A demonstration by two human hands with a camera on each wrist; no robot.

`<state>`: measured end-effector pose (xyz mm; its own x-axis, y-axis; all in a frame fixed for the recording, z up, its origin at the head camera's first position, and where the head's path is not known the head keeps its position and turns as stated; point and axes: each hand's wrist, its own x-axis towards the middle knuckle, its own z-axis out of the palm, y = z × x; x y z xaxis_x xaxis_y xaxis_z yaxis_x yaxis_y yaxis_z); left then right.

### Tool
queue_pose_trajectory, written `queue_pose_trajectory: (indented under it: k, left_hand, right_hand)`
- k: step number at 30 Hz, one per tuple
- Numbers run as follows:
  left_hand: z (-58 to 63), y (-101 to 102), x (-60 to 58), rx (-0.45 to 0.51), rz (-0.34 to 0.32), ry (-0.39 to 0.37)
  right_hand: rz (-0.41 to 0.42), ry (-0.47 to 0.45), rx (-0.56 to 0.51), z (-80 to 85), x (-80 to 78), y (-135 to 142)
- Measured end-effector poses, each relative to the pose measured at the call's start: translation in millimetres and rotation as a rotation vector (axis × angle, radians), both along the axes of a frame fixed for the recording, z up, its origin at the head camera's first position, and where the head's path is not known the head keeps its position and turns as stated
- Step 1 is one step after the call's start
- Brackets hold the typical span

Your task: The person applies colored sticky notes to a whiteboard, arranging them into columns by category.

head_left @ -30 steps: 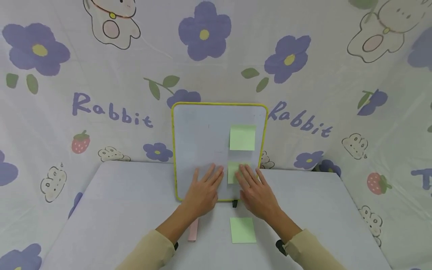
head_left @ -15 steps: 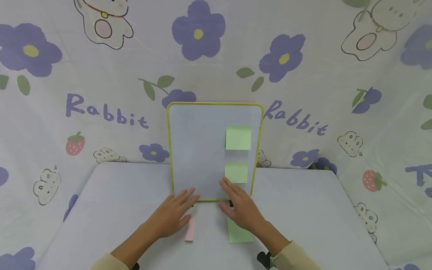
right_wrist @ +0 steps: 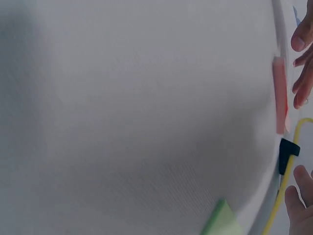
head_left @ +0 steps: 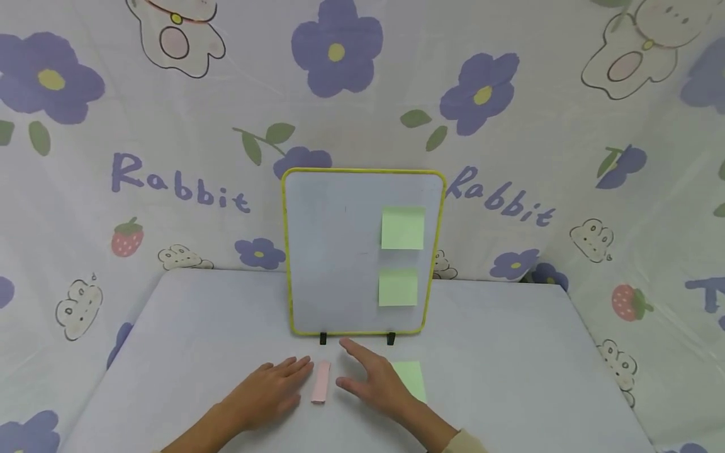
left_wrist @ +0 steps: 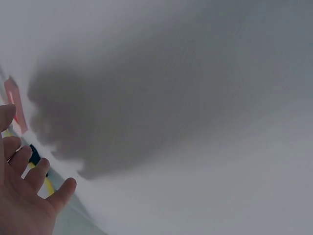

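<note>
On the white table lies a narrow pink paper strip [head_left: 321,382], also visible in the left wrist view and the right wrist view. My left hand [head_left: 269,390], fingers extended, is just left of the strip. To the strip's right is my right hand [head_left: 379,384], its thumb and fingers spread apart, holding nothing. The right hand partly covers a green sticky note [head_left: 413,379] on the table. Behind both hands stands a yellow-edged whiteboard [head_left: 334,251]. An upper green sticky note [head_left: 403,228] and a lower green sticky note [head_left: 398,287] are stuck on its right side.
Two small black feet, a left foot [head_left: 323,338] and a right foot [head_left: 391,338], support the board's lower edge. The white table [head_left: 510,365] extends to both sides. A patterned cloth [head_left: 362,126] with flowers and rabbits hangs behind it.
Both hands have left the whiteboard and come down toward the table, one on each side of the pink strip. The lower green note, earlier under the right fingers, is now uncovered on the board.
</note>
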<state>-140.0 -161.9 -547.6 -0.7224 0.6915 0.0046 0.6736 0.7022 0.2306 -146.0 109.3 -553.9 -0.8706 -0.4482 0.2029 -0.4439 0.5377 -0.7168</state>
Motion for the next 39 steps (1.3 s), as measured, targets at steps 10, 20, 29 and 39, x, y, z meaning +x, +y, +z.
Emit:
queue_pose_trajectory:
  k: [10,20,29,39]
  left_hand:
    - [-12.7,0.9,16.7,0.007,-0.089,0.023]
    - [-16.6,-0.1,21.7,0.002,-0.097,0.056]
    - [-17.8,-3.6,23.7,-0.032,-0.125,0.090]
    - [-16.5,-4.3,25.0,-0.037,-0.149,0.094]
  right_hand:
    - [0.032,-0.021,0.032,-21.3,7.6,-8.7]
    - [0.061,0.083,0.120,-24.7,14.6,-15.7]
    - [0.073,0.319,0.142,-22.1,16.8,-25.0]
    - [0.083,0.395,0.196,-21.6,13.8,-29.8]
